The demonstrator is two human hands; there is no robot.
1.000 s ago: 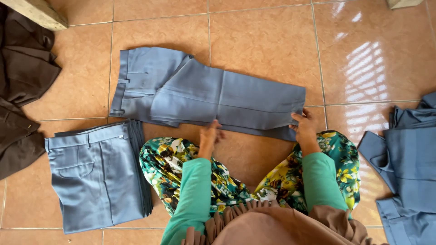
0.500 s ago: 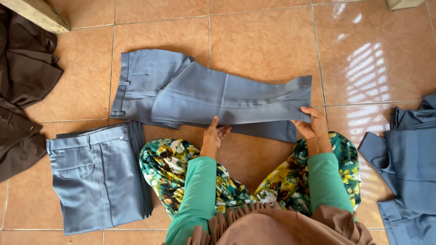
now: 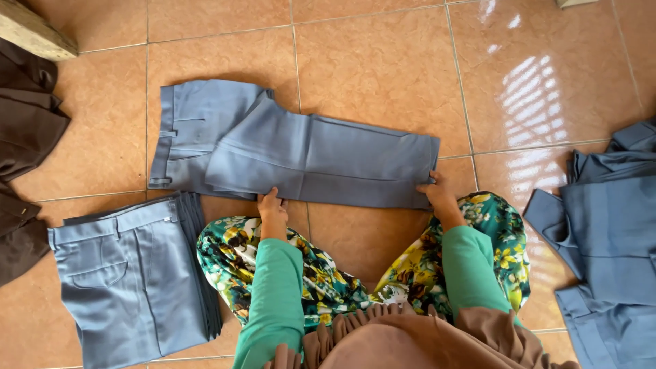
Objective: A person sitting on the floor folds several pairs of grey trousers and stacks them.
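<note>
The left hand [image 3: 272, 205] presses flat on the near edge of the grey-blue pair of folded cotton trousers [image 3: 301, 154], fingers spread and open rather than pinching, while the right hand [image 3: 437, 195] has its grip closed on the cuff-end corner of the same garment, thumb and fingers nipping the doubled layers. The trousers lie across the glossy orange tiled floor [image 3: 383, 61] just at twelve o'clock from the person's knees, waistband towards nine o'clock and cuffs towards three. The likeliest fault is a skewed fold: with only one hand truly holding cloth, the upper leg could slide on the lower one, since the top layer already sits at a slant near the waistband. The smooth tile gives little friction, so a pull from the right could drag the whole garment sideways instead of creasing it. The loose floral green and yellow skirt [image 3: 307, 273] lies touching the near hem, and could snag or rumple the edge. At eight o'clock the neat stack of folded grey-blue trousers [image 3: 130, 280] sits near, and a careless sweep might knock its layers askew. The heap of unfolded grey-blue garments [image 3: 608, 232] at three o'clock and the dark brown clothes [image 3: 27, 130] at ten o'clock lie well apart.
</note>
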